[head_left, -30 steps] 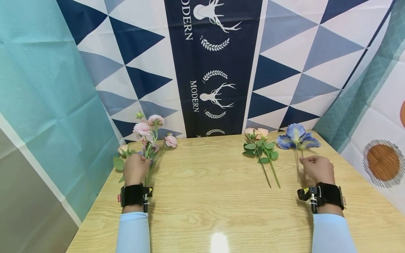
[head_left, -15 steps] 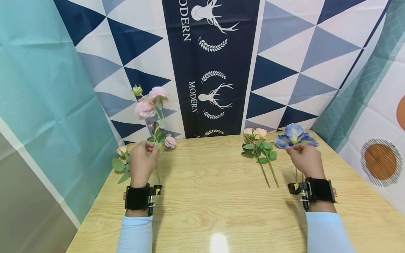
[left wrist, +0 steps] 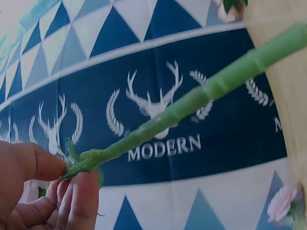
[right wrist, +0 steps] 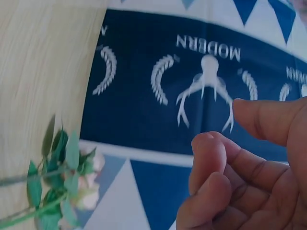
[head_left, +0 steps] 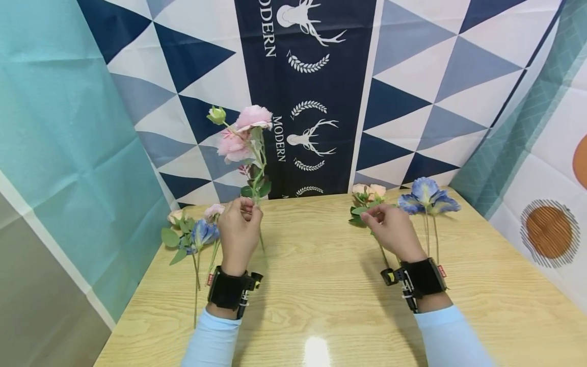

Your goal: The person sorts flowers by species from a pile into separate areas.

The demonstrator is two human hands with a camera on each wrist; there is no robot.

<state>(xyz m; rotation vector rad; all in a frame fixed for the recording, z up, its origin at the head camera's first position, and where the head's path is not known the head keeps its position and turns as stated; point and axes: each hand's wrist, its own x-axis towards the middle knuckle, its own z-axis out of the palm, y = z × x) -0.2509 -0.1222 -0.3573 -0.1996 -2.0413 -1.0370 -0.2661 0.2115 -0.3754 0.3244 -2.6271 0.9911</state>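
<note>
My left hand (head_left: 238,234) pinches the stem of a long pink flower (head_left: 254,118) between thumb and fingertips. The flower stands upright above the table's back edge, with two large blooms and a yellow-green bud at the top. Its ridged green stem (left wrist: 177,112) crosses the left wrist view and points toward the camera. My right hand (head_left: 394,232) is raised over the right side, fingers loosely bent and holding nothing. In the right wrist view its thumb (right wrist: 264,120) stands apart from the fingers. Part of the peach roses (head_left: 369,191) is hidden behind that hand.
Blue irises (head_left: 426,196) lie at the right on the wooden table (head_left: 312,285). On the left are another blue iris (head_left: 205,233), a small pink bloom (head_left: 213,212) and a peach rose (head_left: 176,216) with leaves. A patterned cloth (head_left: 312,76) hangs behind the table.
My left hand has lifted the pink flower off the left group and carried it up and to the right. My right hand has moved left, from beside the irises to in front of the peach roses.
</note>
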